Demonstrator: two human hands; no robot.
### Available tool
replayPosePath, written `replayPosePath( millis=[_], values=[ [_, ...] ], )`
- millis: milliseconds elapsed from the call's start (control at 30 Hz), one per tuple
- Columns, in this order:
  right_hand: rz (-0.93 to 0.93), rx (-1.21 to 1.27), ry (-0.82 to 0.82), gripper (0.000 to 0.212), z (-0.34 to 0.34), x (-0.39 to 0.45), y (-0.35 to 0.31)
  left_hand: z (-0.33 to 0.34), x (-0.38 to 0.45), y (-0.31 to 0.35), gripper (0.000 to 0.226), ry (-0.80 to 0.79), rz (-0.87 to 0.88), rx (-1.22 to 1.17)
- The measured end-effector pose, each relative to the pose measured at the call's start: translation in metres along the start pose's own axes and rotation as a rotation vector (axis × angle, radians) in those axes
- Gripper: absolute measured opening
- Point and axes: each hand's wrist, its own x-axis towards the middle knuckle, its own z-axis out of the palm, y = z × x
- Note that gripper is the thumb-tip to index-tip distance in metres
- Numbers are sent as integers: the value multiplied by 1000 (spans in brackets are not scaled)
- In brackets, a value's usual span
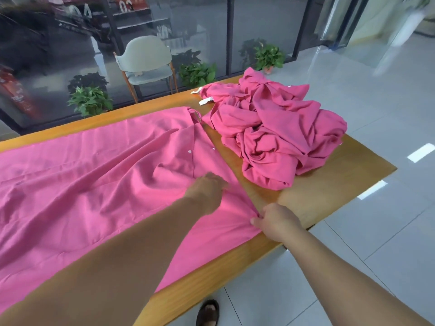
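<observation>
A long wooden desk (334, 184) stands on pale floor tiles by a glass wall. The pink garment (94, 184) lies spread along its length, button end towards the right end. The left hand (207, 191) and right hand (275, 220) pinch its right edge. A crumpled pink pile (282, 137) sits just beyond, at the far right corner.

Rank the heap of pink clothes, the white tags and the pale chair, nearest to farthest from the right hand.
From the right hand:
1. Heap of pink clothes, just beyond it on the table.
2. White tags, near the table's far edge.
3. Pale chair, on the floor past the table.
</observation>
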Motion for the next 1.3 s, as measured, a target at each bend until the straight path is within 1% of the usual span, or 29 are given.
replayPosePath(
  millis=[133,300,400,467,533,600,667,700,733,800,867,933,967,1000,1033,1067,1133,1167,1200,1233,1300],
  values=[
    [38,-22,-27,36,-1,8,0,-3,26,0,46,-166,34,163],
    [60,-12,-66,43,2,14,3,-19,36,-6,30,-316,193,400],
    [52,-26,-71,44,4,14,3,-25,41,-6,21,-347,233,385],
    [44,-9,-61,42,5,14,4,-32,45,-7,10,-340,247,349],
    [37,0,-58,39,5,14,4,-37,51,-5,15,-369,276,388],
    [29,0,-58,42,3,13,4,-39,57,-3,14,-449,267,375],
    [15,9,-37,42,2,10,4,-44,63,-1,29,-554,232,387],
    [4,6,-21,42,2,9,3,-48,66,-1,34,-577,241,428],
    [-5,-1,-8,41,3,7,3,-52,70,0,34,-568,268,473],
    [-11,-8,6,38,4,4,3,-59,79,0,27,-479,312,512],
    [-8,-8,1,29,4,2,3,-60,87,1,24,-375,352,457],
    [5,-20,-10,27,3,0,2,-53,91,1,9,-323,364,362],
    [17,-28,-13,29,2,-1,2,-47,90,0,8,-315,352,319],
    [35,-31,-11,30,2,-1,2,-40,89,-1,16,-306,329,279],
    [55,-38,-14,28,2,-2,2,-34,87,-2,20,-294,305,245],
    [76,-51,-22,21,0,-3,2,-28,84,-4,18,-266,277,209],
    [109,-124,-50,9,-6,-7,0,-21,79,-8,6,-194,242,122],
    [112,-178,-43,13,-9,-9,-5,-18,77,-9,9,-162,229,94],
    [104,-223,-7,22,-12,-10,-11,-17,75,-10,11,-150,224,84],
    [75,-221,74,27,-14,-9,-18,-15,75,-11,13,-147,220,80],
    [-29,-117,226,33,-13,-3,-36,-13,76,-11,21,-176,201,67]
  ],
)
